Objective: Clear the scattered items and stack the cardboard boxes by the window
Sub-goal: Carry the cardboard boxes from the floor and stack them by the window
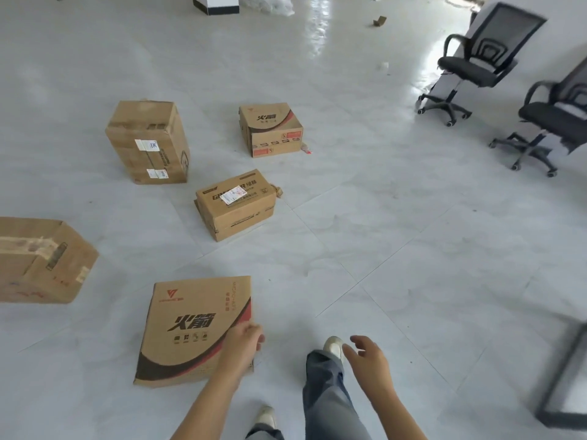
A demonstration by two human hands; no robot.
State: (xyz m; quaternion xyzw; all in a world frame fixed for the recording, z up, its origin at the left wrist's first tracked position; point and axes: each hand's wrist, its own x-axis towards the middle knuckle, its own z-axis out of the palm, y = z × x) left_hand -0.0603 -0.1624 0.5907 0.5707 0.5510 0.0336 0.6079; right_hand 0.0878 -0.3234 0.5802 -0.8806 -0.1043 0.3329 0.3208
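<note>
A pale grey tiled floor (413,249) spreads out below me, glossy where the light falls at the far end. My left hand (246,342) grips the flat brown cardboard box printed with black characters and a red-and-black swoosh (190,331), my fingers curled over its right edge near the lower corner. My right hand (365,354) hangs in the air to the right of it with the fingers loosely spread, holding nothing, just beside my white shoe (333,346). Beyond the flat box, a long low brown carton with a white label (235,203) lies on the floor. Farther back stand a tall brown carton with white stickers (149,141) on the left and a small square printed carton (271,130) on the right, each apart from the others. A large taped brown carton (41,262) sits at the left edge of my view, partly cut off. Two black mesh office chairs (476,58) stand well off to the right near the wall, and a small cardboard scrap (379,21) lies on the floor at the far end. A dark metal frame (562,376) shows at the lower right.
</note>
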